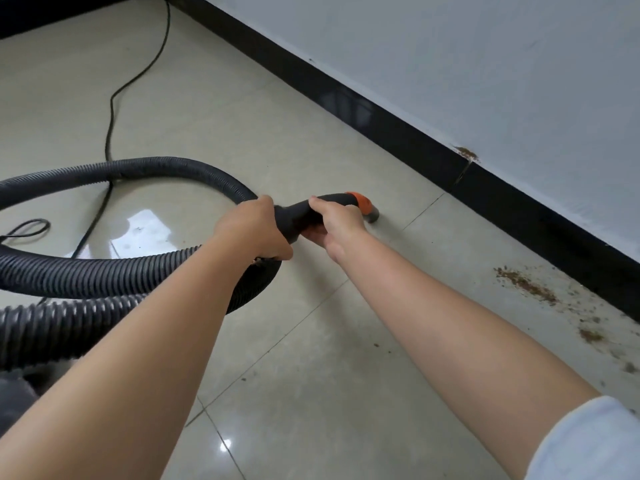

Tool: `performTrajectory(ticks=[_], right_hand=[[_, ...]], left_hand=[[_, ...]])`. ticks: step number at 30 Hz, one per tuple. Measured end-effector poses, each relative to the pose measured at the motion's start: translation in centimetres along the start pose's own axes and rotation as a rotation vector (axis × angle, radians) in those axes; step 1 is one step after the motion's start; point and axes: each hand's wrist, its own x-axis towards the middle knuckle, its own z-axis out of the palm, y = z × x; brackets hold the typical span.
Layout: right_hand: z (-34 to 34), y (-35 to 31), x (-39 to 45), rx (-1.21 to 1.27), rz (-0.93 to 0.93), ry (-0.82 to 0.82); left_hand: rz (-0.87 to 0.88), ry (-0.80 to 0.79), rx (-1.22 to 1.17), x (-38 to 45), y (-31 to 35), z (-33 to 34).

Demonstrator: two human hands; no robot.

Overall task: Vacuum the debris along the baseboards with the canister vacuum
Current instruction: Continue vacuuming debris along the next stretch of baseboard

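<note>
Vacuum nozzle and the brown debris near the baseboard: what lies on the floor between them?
In the head view, only bare tile with one grout line lies between the nozzle and the debris; nothing stands there.

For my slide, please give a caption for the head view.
Both hands, left and right, hold the hose handle, nozzle on the floor, short of debris by the baseboard.

A pale grey wall [485, 64] runs diagonally, edged below by a glossy black baseboard [381, 123] chipped at one joint. From the baseboard outward spreads a floor [311, 375] of large beige glazed tiles with thin grout lines, mirroring bright patches of light.
</note>
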Motion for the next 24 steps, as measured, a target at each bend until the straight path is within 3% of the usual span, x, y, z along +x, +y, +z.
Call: performTrajectory(ticks=[6,14,24], right_hand=[[-6.4,-2.2,-0.1,0.101,-0.003,0.142],[-11.4,-1.0,-1.3,0.188,0.004,0.286],[-11.7,-0.4,-2.1,0.325,0.094,0.374]], left_hand=[[0.167,-0.179,-0.008,1.8,5.9,0.8],[0.313,-0.415,0.255,3.2,10.4,3.4],[0.432,-0.353,0.290,2.9,9.7,5.4]])
